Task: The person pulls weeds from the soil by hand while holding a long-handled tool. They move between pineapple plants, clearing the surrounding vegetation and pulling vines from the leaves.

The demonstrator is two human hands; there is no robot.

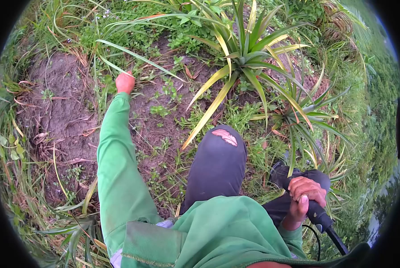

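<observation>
Outdoors, seen from above, a person in a green long-sleeved top leans over a patch of dark bare soil (61, 102) ringed by grass and weeds. Their left hand (125, 82) reaches far forward at the end of the green sleeve (117, 152) and is clenched at ground level around a small clump of weeds (139, 87), beside a long drooping grass blade. The stems look thin, soft and light; they would likely snap if pulled high up, so the best hold appears to be low, close to the soil.

Their right hand (305, 194) is wrapped firmly around the thick black handle of a tool (318, 214), held near the right hip; its lower end runs out of view, so what kind of tool it is cannot be told. It looks rigid and fairly heavy.

A bent knee in dark trousers with a torn spot (224, 136) sits between both hands. Just beyond it grows a spiky pineapple-like plant (244, 58) with stiff, pointed leaves.
</observation>
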